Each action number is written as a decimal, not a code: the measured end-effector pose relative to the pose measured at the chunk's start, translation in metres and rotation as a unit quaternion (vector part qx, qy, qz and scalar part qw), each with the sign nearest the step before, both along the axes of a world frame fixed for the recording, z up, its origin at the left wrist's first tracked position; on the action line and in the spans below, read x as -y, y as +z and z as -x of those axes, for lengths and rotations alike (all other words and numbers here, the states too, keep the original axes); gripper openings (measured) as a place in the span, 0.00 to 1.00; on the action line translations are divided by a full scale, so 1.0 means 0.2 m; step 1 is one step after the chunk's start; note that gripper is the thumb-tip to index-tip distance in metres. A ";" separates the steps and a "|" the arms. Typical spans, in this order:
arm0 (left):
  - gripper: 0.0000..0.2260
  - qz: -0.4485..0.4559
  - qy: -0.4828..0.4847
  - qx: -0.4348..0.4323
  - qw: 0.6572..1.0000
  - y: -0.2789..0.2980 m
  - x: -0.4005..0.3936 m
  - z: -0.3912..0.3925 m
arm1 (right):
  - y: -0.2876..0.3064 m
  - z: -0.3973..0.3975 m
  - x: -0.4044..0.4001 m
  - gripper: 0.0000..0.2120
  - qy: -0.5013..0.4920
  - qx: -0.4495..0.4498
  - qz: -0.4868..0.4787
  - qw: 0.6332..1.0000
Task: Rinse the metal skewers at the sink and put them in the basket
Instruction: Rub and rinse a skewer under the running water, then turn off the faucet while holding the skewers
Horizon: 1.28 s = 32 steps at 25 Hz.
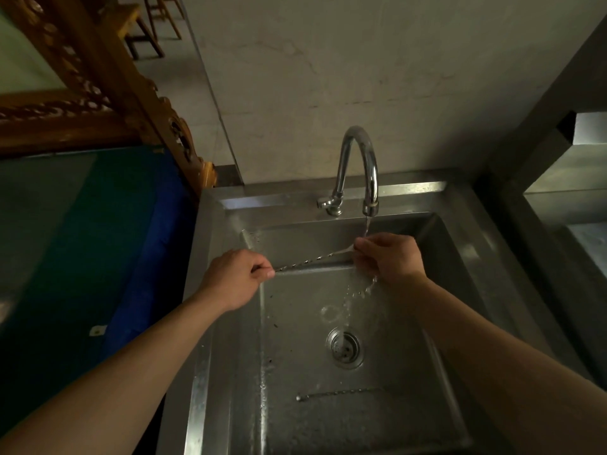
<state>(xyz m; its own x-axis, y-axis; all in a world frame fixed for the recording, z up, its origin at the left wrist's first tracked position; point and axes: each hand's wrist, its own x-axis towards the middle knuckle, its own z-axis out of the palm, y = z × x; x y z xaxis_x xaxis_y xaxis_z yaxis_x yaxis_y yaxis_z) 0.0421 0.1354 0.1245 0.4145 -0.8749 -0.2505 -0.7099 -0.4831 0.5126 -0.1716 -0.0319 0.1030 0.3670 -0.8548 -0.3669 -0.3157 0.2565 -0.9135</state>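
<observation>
Left hand (235,279), centre-left of frame: fingers curled in, thumb and forefinger pinching the lower-left end of a twisted metal skewer (312,259). Right hand (389,257), centre-right: fingertips pinching the skewer's upper-right end, remaining fingers loosely curled under; exact pad contact hard to tell through the water. Skewer spans between both hands, tilted, left end lower, right end higher, held above the sink basin, not touching it. Water stream (366,226) falls from the faucet spout straight onto the right hand's fingertips and the skewer end, then runs off below the hand in a broken trickle toward the basin floor.

Second skewer (338,394) lies flat on the basin floor, lower centre of frame, roughly horizontal, below the drain (345,348), apart from it. Ripple on the wet floor just above the drain.

Faucet (358,165), chrome gooseneck, upper centre, mounted on the back ledge of the steel sink (210,290); small lever at its base on the left side. Both forearms come in from the bottom corners.

Left of sink: blue cloth or cover (151,241) just beside the sink's edge, dark green surface further left. Carved wooden frame (108,93) upper left. Wooden stool legs at top left. Pale wall behind faucet. Another steel surface at right edge. Lighting dim.
</observation>
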 end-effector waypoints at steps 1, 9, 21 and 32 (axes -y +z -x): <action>0.06 -0.004 -0.005 0.022 1.000 0.00 0.01 0.00 | 0.00 0.02 0.02 0.03 0.063 -0.055 0.056 0.995; 0.07 0.024 -0.129 0.107 0.985 0.00 0.27 0.19 | 0.02 -0.06 -0.01 0.08 0.363 -0.252 0.276 0.854; 0.28 -0.023 0.111 -0.089 0.990 -0.26 0.78 0.08 | -0.12 -0.02 0.10 0.07 0.340 -0.273 0.277 0.856; 0.08 0.076 0.114 0.002 0.991 -0.34 0.97 0.04 | -0.17 -0.08 0.19 0.07 0.340 -0.260 0.281 0.859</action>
<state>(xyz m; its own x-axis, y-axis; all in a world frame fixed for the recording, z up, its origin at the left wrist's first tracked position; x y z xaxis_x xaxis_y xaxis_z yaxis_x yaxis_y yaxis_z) 0.0334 -0.0578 0.0573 0.6070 -0.7855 -0.1208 -0.5933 -0.5490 0.5888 -0.1564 -0.0701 0.0697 0.7633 -0.6031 -0.2317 -0.6203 -0.5838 -0.5238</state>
